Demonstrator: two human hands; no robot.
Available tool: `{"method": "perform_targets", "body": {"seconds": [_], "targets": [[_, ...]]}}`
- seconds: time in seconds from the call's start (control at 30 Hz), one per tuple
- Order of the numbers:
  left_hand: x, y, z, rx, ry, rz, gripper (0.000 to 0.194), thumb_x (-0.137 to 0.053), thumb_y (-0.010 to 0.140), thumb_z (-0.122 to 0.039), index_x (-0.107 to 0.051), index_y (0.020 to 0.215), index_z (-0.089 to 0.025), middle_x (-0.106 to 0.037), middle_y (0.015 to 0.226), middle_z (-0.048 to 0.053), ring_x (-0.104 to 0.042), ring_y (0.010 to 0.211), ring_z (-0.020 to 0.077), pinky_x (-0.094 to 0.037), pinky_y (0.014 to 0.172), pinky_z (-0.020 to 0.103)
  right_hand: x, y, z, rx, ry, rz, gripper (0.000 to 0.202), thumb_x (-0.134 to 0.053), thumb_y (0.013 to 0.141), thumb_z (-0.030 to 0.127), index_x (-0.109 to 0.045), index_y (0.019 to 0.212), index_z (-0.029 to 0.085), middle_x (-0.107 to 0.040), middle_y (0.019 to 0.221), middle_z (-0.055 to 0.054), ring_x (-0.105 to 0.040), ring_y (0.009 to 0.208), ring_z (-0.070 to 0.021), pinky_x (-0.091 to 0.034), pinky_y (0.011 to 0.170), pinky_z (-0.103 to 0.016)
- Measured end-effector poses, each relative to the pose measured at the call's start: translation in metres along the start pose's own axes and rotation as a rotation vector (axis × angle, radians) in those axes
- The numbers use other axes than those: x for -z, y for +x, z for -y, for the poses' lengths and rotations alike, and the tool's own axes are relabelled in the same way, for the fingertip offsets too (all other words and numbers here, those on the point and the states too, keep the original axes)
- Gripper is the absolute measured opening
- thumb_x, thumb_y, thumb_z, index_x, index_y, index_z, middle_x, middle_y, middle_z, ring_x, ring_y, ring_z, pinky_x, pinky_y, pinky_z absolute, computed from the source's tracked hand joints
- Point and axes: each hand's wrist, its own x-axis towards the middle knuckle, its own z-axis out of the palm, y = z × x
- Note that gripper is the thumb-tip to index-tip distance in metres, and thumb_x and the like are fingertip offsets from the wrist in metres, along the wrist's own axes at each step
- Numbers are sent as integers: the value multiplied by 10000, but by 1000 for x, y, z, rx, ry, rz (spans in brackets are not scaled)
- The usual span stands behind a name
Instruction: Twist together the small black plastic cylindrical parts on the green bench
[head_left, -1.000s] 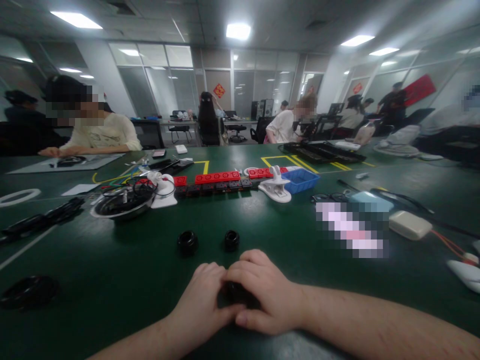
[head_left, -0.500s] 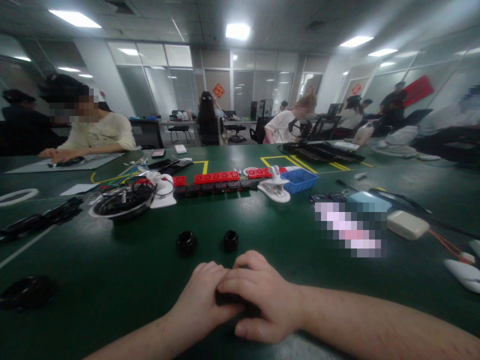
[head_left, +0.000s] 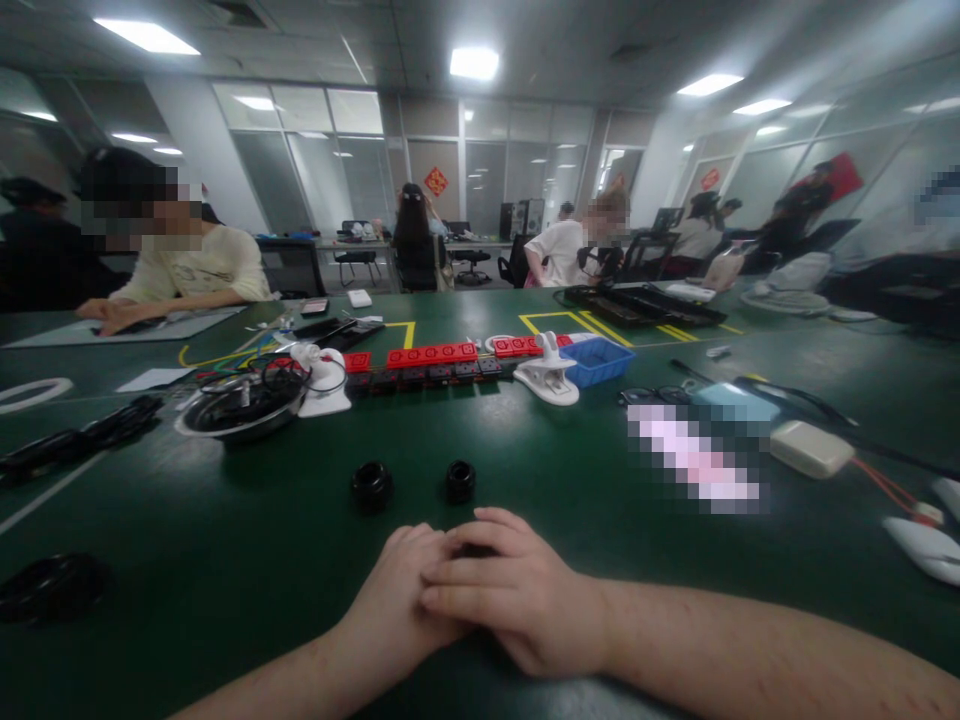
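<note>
My left hand [head_left: 401, 595] is curled above the green table [head_left: 247, 560] near its front, fingers bent inward. My right hand [head_left: 525, 595] overlaps it from the right, its fingers closed across the left hand's fingers. Whatever is between the two hands, if anything, is hidden. Just beyond them sit two small glossy black rings, a left ring [head_left: 372, 485] and a right ring [head_left: 460, 481]. Both rings stand apart from my hands. A larger black coil [head_left: 56, 588] lies off to the left.
A metal bowl [head_left: 240, 425] of dark parts stands back left by a white clip base [head_left: 326, 385]. Behind are red socket strips [head_left: 431, 355], another white clip [head_left: 551, 375] and a blue basket [head_left: 600, 362]. A cream box [head_left: 811, 448] lies right. A co-worker [head_left: 187, 260] sits far left.
My right hand's fingers have moved left and closed over my left hand, covering the dark gap seen between them before. The black rings have stayed put.
</note>
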Motion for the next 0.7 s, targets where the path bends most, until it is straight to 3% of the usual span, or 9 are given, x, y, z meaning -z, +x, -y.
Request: {"method": "perform_targets", "body": {"seconds": [0.17,0.37,0.7], "targets": [[6,-1,-8,36,-92,-14,244,-620,647,-253,-593,889,-233,-616,917,7,-529,848,210,-370,786,360,6,3,3,-86,24,-93,426,-389,730,151,-463,1148,118,-519,1162,-101,-405,1085,-201,-292,961,-401],[14,1,-14,101,-78,40,121,-611,650,-273,-562,715,-183,-567,740,-1,-490,730,185,-353,687,319,2,3,-1,-162,65,-123,328,-389,657,207,-540,940,139,-545,924,-92,-461,875,-202,-389,807,-394],[15,1,-16,97,-76,66,145,-626,654,-286,-538,699,-180,-549,732,-6,-469,722,179,-329,679,307,1,1,-1,-141,13,-102,284,-412,735,279,-567,932,145,-570,868,-80,-455,849,-205,-371,781,-383]]}}
